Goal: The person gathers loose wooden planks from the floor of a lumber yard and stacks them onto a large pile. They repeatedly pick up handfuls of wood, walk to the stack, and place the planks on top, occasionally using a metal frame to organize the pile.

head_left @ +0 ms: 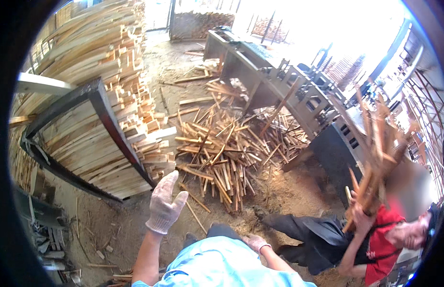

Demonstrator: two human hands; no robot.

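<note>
My left hand (167, 203), in a pale knit glove, is raised in front of me with thumb and fingers apart. Nothing is in it. Just ahead of it are the cut ends of a stack of wooden strips (145, 138), though I cannot tell whether they touch. Close to my dark trousers, beside the blue shirt (217, 263), my gloved right hand (254, 242) hangs low. Its fingers look stretched out and it holds nothing I can see. A large loose pile of thin wood sticks (227, 153) lies on the ground ahead.
A dark metal frame (117, 126) stands against the stacked wood on the left. To the right, a co-worker (389, 239) in a red top carries a bundle of wood sticks (375, 158). A long machine (274, 81) runs behind the pile. Scattered sticks lie on the dirt floor (93, 225).
</note>
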